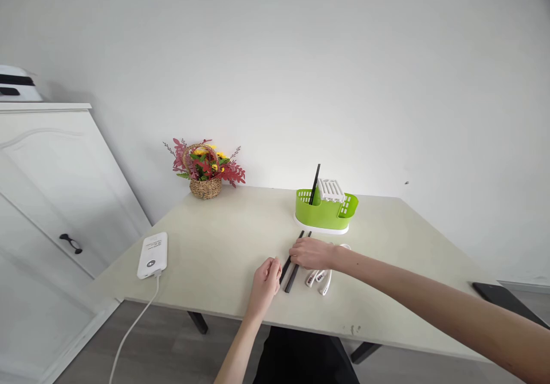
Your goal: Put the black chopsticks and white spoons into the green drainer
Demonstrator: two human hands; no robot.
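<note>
Two black chopsticks (294,278) lie slanted and nearly side by side on the table. My right hand (311,253) reaches over them, its bent fingers closed at the middle of the chopsticks; the fingertips are partly hidden. Just left of their near ends is my left hand (267,278), its fingers curled in, with nothing visible in it. Several white spoons (325,283) lie partly under my right forearm. Behind them stands a green cutlery holder (322,216) on a white base, with black chopsticks (315,183) leaning upright in its left compartment.
A white slatted piece (331,189) sits on the holder. A wicker basket of flowers (206,188) stands at the back left. A white power bank (153,255) with a cable (135,321) lies at the left. A dark flat object (507,301) rests at the right edge.
</note>
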